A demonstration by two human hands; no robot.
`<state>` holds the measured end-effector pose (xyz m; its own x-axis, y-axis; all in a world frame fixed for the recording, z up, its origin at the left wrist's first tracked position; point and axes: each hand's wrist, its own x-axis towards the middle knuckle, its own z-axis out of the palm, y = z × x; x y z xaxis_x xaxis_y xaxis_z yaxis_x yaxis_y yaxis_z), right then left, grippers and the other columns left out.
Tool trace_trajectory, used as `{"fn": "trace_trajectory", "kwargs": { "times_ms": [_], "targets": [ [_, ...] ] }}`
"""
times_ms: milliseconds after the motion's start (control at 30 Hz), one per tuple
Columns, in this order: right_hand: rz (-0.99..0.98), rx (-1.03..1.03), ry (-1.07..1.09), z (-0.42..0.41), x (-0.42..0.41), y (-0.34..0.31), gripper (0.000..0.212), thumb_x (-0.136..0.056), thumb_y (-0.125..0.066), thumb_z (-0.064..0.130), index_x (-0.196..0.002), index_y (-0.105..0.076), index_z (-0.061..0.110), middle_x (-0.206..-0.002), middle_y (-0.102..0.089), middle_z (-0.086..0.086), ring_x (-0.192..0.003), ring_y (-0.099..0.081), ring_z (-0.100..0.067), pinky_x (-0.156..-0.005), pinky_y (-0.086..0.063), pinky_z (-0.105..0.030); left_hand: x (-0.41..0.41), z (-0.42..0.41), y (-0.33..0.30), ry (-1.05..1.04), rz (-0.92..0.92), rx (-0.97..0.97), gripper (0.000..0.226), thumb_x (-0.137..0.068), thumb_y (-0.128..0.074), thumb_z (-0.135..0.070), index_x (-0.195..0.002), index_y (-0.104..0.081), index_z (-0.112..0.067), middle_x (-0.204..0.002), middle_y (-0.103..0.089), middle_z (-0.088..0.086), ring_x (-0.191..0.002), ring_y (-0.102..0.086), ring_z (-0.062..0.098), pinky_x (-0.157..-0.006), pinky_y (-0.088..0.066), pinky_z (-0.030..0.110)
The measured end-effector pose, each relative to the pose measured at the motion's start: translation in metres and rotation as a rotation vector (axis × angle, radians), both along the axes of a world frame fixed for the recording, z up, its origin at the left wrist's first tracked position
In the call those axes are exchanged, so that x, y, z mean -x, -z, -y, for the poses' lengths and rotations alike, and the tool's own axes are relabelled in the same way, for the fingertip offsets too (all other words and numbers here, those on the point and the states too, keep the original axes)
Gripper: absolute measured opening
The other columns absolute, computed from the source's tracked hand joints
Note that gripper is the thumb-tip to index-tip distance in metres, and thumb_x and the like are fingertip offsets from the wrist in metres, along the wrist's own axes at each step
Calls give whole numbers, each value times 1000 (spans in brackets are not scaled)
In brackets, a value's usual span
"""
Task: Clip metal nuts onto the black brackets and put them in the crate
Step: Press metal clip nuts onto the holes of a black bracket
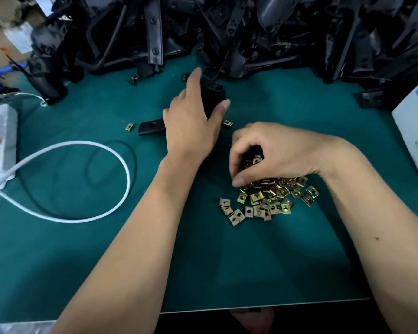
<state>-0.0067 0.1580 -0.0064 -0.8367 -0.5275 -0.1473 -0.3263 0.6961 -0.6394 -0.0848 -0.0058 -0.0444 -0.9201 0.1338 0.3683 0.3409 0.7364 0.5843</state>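
My left hand grips a black bracket near the middle of the green mat, thumb on its right side and fingers over its left. My right hand curls round another black bracket that carries a brass-coloured nut, just above a heap of metal nuts. A third small bracket lies flat to the left of my left hand. Single nuts lie at the left and beside my left hand. No crate is in view.
A big pile of black plastic parts fills the back of the green mat. A white cable and a thin black cable loop on the left. A white box stands at the right edge, a foam block at the left.
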Motion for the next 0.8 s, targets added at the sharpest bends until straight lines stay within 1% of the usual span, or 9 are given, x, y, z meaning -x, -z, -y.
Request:
{"fn": "trace_trajectory", "kwargs": {
  "times_ms": [67,167,300,400,467,533,633,700,800],
  "targets": [
    [14,22,-43,11,-3,2,17,-74,-89,46,-82,-77,37,-90,-65,20,-94,-62,-4,-85,-46,-28,0,-1,0,-54,13,-53,83,-93,-67,-52,-158,-30,-16,-135,-63,12,-127,-55,34,-106,-42,48],
    [-23,-60,-67,23,-3,7,21,-70,-89,51,-83,-76,41,-95,-59,30,-99,-55,2,-89,-44,-24,0,-1,2,-73,-15,-99,87,-90,-70,-54,-156,-32,-13,-128,-66,11,-121,-58,33,-103,-44,45],
    [-33,-112,-94,27,-4,8,14,-77,-86,44,-80,-75,36,-89,-65,20,-99,-56,0,-94,-36,-23,0,0,5,-74,-13,-135,97,-86,-75,-54,-158,-27,-11,-118,-67,10,-113,-60,32,-99,-44,42],
    [-66,-72,-30,25,-3,8,13,-83,-84,33,-80,-72,31,-86,-69,17,-91,-62,0,-88,-43,-22,2,-1,6,-81,11,-147,101,-83,-77,-55,-159,-25,-13,-117,-66,9,-116,-60,32,-99,-42,39],
    [-146,17,62,23,0,8,12,-88,-80,27,-83,-69,29,-84,-71,15,-85,-64,0,-81,-48,-24,5,0,6,-77,43,-176,104,-81,-78,-56,-161,-24,-17,-125,-66,10,-123,-58,31,-102,-41,36],
    [-181,185,173,18,3,9,11,-93,-74,18,-88,-65,19,-83,-74,8,-79,-68,-4,-75,-50,-24,7,3,6,-45,50,-197,109,-79,-79,-59,-162,-22,-18,-134,-63,14,-129,-56,30,-102,-38,31],
    [-170,441,330,9,7,10,7,-96,-69,6,-95,-63,7,-79,-77,-4,-67,-69,-15,-62,-50,-19,8,10,8,13,43,-196,109,-80,-78,-58,-163,-22,-15,-133,-62,12,-128,-54,27,-96,-32,21],
    [-186,560,451,5,10,12,3,-97,-67,5,-99,-68,5,-78,-77,-6,-65,-66,-16,-58,-49,-22,9,13,9,56,52,-186,107,-79,-81,-55,-161,-25,-14,-128,-65,7,-125,-56,22,-96,-35,19],
    [-150,761,628,-3,14,16,12,-99,-63,3,-103,-75,6,-79,-76,-8,-68,-63,-14,-61,-50,-23,7,14,6,147,62,-199,104,-73,-86,-54,-155,-33,-19,-101,-69,-11,-102,-62,9,-82,-42,12]
  ]
}}
